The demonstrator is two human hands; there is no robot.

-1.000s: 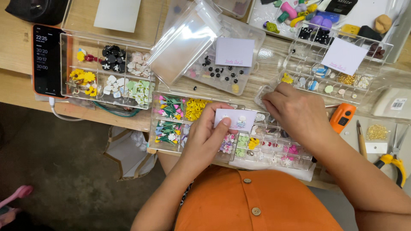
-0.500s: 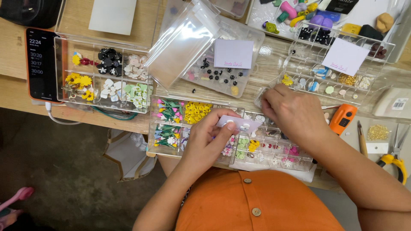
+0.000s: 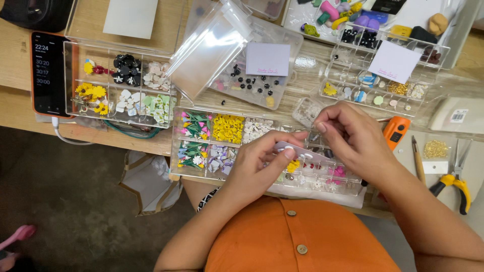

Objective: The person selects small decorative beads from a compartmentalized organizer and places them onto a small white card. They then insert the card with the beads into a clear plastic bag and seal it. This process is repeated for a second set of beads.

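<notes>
The left hand [image 3: 254, 168] pinches a small pale card [image 3: 302, 151], and the right hand [image 3: 353, 138] closes its fingertips at the card's far edge. Just beneath both, the open tray [image 3: 194, 163] of tiny flower pieces could catch a dropped piece, or a nudged wrist could scatter them; beyond, the clear bags [image 3: 214, 45] look safe.

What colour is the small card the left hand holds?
Pale lilac card, pinched by the left hand; head view shows it best.

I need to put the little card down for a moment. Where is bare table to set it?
Bare wood shows left of the phone, and a pale patch lies between the orange cutter and the pliers. Around the left hand and right hand, compartment boxes crowd the table.
</notes>
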